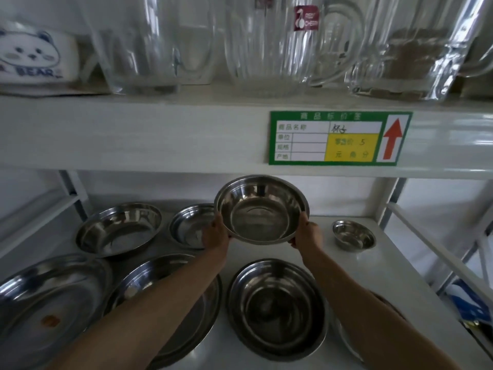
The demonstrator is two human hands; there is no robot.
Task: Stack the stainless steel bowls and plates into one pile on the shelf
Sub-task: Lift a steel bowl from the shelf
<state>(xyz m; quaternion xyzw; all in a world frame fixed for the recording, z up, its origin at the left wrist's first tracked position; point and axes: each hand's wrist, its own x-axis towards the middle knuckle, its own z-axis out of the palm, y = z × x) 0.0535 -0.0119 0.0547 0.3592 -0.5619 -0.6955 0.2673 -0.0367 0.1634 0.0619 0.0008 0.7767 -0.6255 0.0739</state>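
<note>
At frame centre we see the left hand (214, 232) grasping the left rim of a steel bowl (261, 209), raised and tilted toward us above the shelf (386, 260); the right hand (308, 233) grips its right rim. A small bowl (353, 235) sits further right.

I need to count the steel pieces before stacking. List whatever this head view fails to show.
- Plate under the left forearm: its middle is covered, so nested pieces cannot be counted.
- Dish at lower right: mostly hidden by the right forearm and cut by the bottom edge.
- Bowl behind the left hand: right side hidden by the held bowl.
- Right hand: fingers behind the bowl.
</note>
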